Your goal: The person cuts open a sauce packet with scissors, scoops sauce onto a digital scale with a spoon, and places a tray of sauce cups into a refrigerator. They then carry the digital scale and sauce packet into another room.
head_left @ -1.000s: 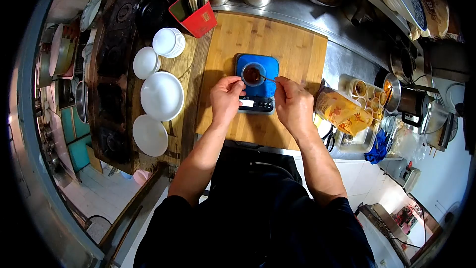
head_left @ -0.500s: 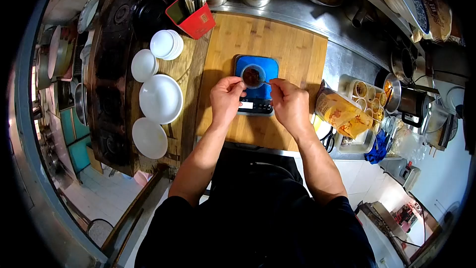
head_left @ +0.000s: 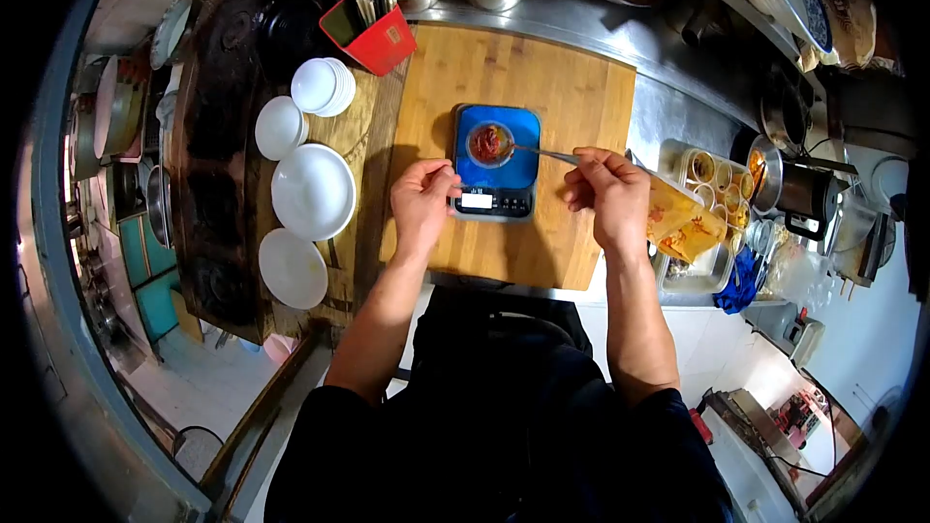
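Observation:
A small clear cup (head_left: 490, 145) with dark red, sauce-like contents rests on the blue platform of a digital kitchen scale (head_left: 526, 174). My right hand (head_left: 617, 196) is closed around the handle of a thin metal spoon (head_left: 550, 154), whose tip reaches the right side of the cup. The spoon's bowl is hard to make out. By the scale's left edge, my left hand (head_left: 422, 203) has its thumb and fingers pinched together, apart from the cup. Whatever is between those fingertips, if anything, cannot be made out. The scale's display is lit, its digits unreadable.
A wooden board (head_left: 572, 87) lies under the scale. On the left stand white plates (head_left: 294, 269), a white bowl (head_left: 313, 192) and stacked small dishes (head_left: 320, 85). A red box (head_left: 383, 42) holds utensils behind. To the right are a yellow bag (head_left: 683, 223) and a tray of cups (head_left: 715, 184).
My right hand has moved right, drawing the spoon toward the cup's edge and showing more handle. My left hand has moved left and down from the cup's rim. The red contents show more clearly.

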`<state>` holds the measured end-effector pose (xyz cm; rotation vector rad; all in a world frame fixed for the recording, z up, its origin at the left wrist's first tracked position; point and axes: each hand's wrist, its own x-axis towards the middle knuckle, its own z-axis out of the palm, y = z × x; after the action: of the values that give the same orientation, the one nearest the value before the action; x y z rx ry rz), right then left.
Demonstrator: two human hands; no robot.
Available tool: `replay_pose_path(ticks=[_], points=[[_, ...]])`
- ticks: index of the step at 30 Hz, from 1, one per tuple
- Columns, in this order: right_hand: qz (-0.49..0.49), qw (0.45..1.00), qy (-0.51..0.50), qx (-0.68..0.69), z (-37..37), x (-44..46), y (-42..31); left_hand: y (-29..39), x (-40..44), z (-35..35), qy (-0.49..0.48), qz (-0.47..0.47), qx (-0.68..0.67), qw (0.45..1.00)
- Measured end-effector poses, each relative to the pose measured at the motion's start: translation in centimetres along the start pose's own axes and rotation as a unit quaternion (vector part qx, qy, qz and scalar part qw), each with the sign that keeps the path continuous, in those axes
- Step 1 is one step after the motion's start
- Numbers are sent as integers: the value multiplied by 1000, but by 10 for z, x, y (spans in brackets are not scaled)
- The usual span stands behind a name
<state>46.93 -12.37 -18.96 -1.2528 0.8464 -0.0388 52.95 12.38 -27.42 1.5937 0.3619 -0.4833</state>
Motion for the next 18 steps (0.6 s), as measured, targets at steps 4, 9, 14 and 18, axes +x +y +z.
replay_pose_path(ticks=[4,9,14,18], points=[[5,999,-8,41,-14,-12,-9,-6,-16,-26,11,-4,24,1000],[-2,999,-3,52,-23,-20,-17,-17,-26,-42,23,-15,37,999],[-10,999,4,48,-23,-25,-22,-15,-33,-40,36,-31,28,998],[-12,998,-2,54,-21,-28,-21,-15,-33,-38,31,-27,19,999]])
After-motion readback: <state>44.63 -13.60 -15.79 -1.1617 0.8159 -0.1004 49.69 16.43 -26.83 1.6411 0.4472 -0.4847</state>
